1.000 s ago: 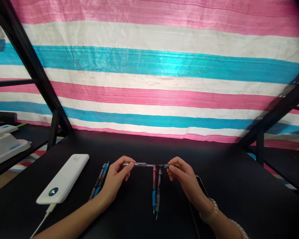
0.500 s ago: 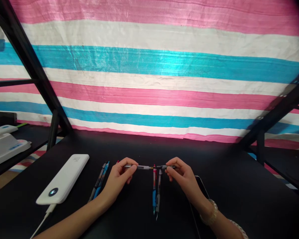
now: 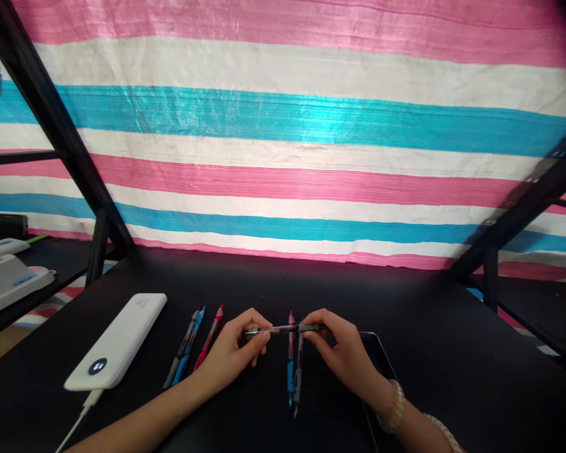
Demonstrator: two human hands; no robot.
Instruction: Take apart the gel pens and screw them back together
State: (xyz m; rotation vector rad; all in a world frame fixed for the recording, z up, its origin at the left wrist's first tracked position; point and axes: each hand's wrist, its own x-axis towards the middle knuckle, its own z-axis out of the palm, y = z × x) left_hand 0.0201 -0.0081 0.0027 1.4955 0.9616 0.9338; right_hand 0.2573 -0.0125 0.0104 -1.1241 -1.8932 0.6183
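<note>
Clear-and-dark pen (image 3: 284, 329): ends pinched in left hand (image 3: 236, 350) and right hand (image 3: 343, 350). White power bank (image 3: 120, 336): round display (image 3: 97, 366) lit, printed marking (image 3: 142, 303) illegible.

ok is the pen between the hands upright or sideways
Sideways: the pen runs across the view from the left hand to the right hand. Whether its parts are fully joined, I cannot tell.

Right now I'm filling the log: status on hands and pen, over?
Left hand, right hand: gripping near opposite ends. Held pen: crosswise between them. Possibly in the way: red-and-blue pen, grey pen.
</note>
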